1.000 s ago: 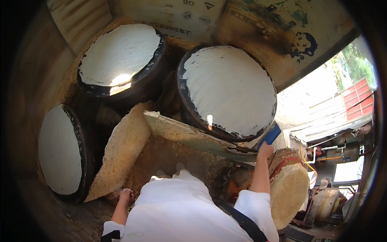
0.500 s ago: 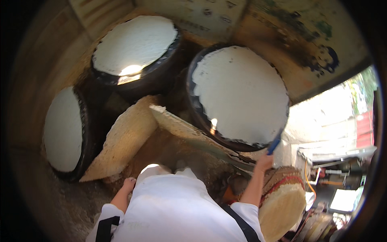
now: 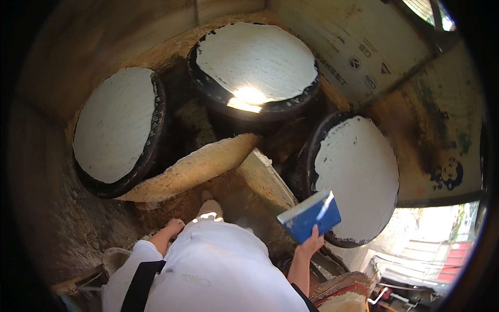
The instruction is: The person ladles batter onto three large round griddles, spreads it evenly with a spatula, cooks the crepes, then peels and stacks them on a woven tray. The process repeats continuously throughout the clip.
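Three big dark round vats here: left vat (image 3: 157,132), middle vat (image 3: 214,99), right vat (image 3: 310,158), all topped with a white layer (image 3: 358,177). Right grip (image 3: 313,240) is pinching a blue flat board (image 3: 306,217) that overlaps the right vat's edge, can't tell if touching. Left grip (image 3: 175,225)'s beside the white shirt (image 3: 218,260), can't tell if spread or closed.

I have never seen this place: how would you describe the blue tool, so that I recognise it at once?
Find the rightmost large, dark, round vessel with a white top. Overlapping its lower-left rim in the view, the person's right hand holds a flat, roughly rectangular blue tool. Its strong blue sets it apart from the white top and pale board nearby.
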`<state>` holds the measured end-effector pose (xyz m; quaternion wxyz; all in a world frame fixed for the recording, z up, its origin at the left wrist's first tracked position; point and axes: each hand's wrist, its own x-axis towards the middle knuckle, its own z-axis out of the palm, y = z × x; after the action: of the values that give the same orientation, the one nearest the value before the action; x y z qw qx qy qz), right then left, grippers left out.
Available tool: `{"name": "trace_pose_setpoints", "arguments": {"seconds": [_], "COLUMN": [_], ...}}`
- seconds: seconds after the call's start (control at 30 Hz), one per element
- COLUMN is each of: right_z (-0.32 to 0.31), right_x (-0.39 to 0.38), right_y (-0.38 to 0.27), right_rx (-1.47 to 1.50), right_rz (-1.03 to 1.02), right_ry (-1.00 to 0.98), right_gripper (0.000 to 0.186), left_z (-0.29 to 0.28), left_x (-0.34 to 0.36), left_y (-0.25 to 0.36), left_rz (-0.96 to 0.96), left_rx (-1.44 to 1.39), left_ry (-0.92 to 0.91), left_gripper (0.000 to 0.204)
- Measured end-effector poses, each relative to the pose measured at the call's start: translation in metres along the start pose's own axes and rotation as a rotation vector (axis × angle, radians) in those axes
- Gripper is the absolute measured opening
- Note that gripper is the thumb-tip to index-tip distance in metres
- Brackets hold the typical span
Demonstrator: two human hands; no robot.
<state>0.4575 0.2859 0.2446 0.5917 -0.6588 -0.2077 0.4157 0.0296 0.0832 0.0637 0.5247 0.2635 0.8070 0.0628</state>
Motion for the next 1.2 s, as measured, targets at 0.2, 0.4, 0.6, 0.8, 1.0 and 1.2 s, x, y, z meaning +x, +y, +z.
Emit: {"name": "trace_pose_setpoints", "arguments": {"seconds": [0.2,0.4,0.6,0.8,1.0,1.2], "right_z": [0.188,0.342,0.408,0.427,0.423,0.424], "right_x": [0.005,-0.010,-0.005,0.087,0.229,0.374], "right_y": [0.006,0.047,0.072,0.047,0.019,-0.001], "right_rx": [0.423,0.435,0.314,0.281,-0.019,-0.100], "right_rz": [0.261,0.433,0.353,0.175,0.031,-0.066], "right_ry": [-0.352,-0.266,-0.146,0.026,0.243,0.038], "right_gripper": [0.031,0.024,0.021,0.031,0.028,0.028], "left_z": [-0.053,-0.096,-0.105,-0.114,-0.119,-0.097], "left_x": [0.035,0.045,0.041,0.042,0.042,0.052], "left_y": [-0.024,-0.075,-0.095,-0.066,-0.025,-0.003], "left_rz": [-0.158,-0.173,-0.336,-0.254,-0.220,-0.113], "left_rx": [-0.439,-0.648,-0.687,-0.613,-0.589,-0.328], "left_ry": [-0.006,0.054,0.121,0.101,0.143,0.209], "left_gripper": [0.015,0.016,0.016,0.017,0.019,0.021]}}
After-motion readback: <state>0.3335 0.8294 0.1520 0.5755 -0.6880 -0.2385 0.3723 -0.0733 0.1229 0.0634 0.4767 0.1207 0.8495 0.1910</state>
